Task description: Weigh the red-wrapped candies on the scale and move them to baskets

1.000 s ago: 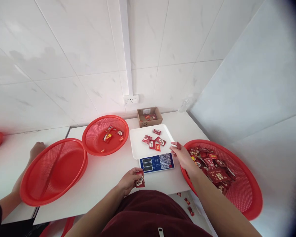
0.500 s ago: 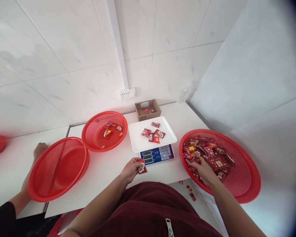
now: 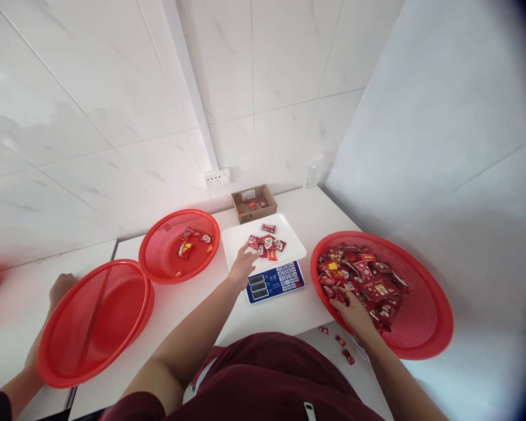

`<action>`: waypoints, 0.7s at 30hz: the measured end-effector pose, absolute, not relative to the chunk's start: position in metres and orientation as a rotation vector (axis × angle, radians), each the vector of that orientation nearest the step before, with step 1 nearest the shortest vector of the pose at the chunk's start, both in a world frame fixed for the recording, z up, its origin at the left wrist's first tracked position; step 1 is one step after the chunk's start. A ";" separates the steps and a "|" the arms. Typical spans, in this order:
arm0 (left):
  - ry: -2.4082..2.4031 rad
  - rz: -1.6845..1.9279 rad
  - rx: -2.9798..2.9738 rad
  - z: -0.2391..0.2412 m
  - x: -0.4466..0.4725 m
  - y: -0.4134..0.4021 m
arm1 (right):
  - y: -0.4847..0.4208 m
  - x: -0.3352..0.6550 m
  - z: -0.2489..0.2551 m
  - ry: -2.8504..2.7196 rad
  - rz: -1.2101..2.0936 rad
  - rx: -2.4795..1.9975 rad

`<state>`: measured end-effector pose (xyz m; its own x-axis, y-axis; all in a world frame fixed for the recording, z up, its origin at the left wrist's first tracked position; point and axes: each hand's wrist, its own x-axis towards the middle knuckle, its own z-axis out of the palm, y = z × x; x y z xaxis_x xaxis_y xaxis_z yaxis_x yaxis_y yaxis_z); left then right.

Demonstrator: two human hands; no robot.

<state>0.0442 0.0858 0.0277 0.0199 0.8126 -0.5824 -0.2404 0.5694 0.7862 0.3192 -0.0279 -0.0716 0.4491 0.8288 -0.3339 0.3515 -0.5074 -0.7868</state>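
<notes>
White table [image 3: 272, 313] set into a tiled wall corner, seen from above.

- Right hand [image 3: 355, 310]: sunk into the near edge of a heaped red basket [image 3: 425, 345] of red sweet packets [image 3: 368, 286]. Fingers curled among them; cannot tell whether it grips one. A few stray packets [image 3: 335, 341] lie on the floor just beneath this hand.
- Left hand [image 3: 243, 266]: reached forward over the scale [image 3: 275, 280], fingertips at the small cluster of packets [image 3: 267, 242] on its white tray [image 3: 241, 237]. Grip hidden; cannot tell if it holds one.
- Left of that hand: small red basket [image 3: 166, 266], a handful of packets inside. Nearer and further left, a large red basket [image 3: 94, 324] with nothing visible in it; a co-worker's hand [image 3: 61, 286] rests behind its rim.
- Beyond the tray: cardboard box [image 3: 253, 203], then a wall socket [image 3: 217, 176].

Judgement: early going. Few packets are on the tray, and the bulk sits in the heaped basket.
</notes>
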 end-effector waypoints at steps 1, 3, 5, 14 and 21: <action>1.305 0.832 0.550 0.023 0.040 0.077 | -0.029 0.319 -0.073 -0.968 0.966 -2.065; 1.274 0.700 0.541 0.010 0.032 0.057 | -0.030 0.320 -0.076 -0.946 0.968 -2.065; 1.243 0.600 0.531 -0.002 0.022 0.035 | -0.031 0.319 -0.079 -0.937 0.948 -2.071; 1.323 0.522 0.469 -0.028 -0.002 -0.015 | -0.025 0.315 -0.084 -0.993 0.868 -2.107; 1.340 0.532 0.550 -0.023 -0.005 -0.009 | -0.024 0.315 -0.085 -1.013 0.892 -2.152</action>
<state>-0.0053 -0.0090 -0.0226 0.1511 0.6451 -0.7490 -0.0437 0.7613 0.6469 0.3147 -0.0243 -0.0846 0.4849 0.8150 -0.3171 0.4173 -0.5343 -0.7351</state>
